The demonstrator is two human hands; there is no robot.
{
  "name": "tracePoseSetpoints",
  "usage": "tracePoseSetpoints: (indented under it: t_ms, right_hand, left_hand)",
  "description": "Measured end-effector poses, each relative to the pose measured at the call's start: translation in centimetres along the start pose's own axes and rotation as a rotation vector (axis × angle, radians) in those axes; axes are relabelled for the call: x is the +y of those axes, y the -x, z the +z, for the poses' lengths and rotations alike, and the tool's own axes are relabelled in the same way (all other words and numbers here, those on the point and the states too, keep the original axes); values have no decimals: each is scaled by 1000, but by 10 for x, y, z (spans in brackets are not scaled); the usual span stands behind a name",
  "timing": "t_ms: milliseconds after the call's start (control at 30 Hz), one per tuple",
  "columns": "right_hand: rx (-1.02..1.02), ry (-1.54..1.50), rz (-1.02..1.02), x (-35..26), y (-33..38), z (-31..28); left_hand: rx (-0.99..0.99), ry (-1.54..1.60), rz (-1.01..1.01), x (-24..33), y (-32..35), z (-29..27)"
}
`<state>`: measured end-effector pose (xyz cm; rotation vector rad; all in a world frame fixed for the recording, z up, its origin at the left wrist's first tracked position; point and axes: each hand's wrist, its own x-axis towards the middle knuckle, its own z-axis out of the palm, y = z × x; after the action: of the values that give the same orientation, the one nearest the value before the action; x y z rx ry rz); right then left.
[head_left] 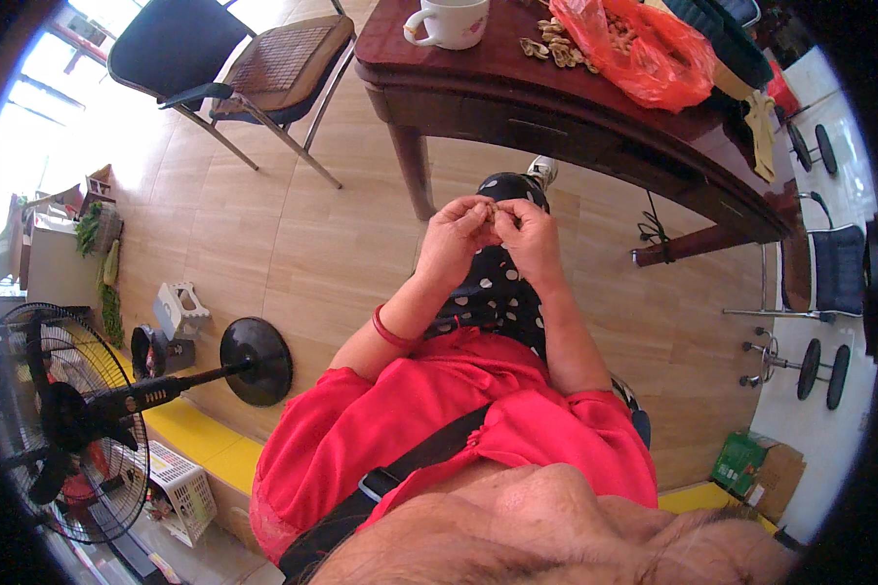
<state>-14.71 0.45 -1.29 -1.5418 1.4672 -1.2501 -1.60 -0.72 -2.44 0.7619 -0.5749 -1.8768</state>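
From where I stand, a small brown bit, too tiny to make out, sits pinched in the closed fingertips of the left hand and right hand, which meet above the person's dotted trousers. Beyond is the dark red table, bearing a white mug, peanut shells and a red plastic bag.

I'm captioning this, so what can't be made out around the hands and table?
Head view throughout:
Small item: covered mostly by left hand and right hand, too small to identify.
Mug: rim partly cut off by upper edge.
Red bag: far part, same edge.
Table: far side, same edge.
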Motion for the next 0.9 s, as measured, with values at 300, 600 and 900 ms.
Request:
tracePoseSetpoints:
  t_ms: [300, 600, 900]
  right_hand:
    - [-6, -41, -12, 15, 0, -6]
    - [50, 80, -184, 11, -1, -4]
    - [-34, 101, -6, 14, 1, -4]
  left_hand:
    - [-253, 366, -188, -26, -21, -31]
    - [-163, 393, -127, -23, -15, -20]
    - [-140, 225, -150, -22, -17, -15]
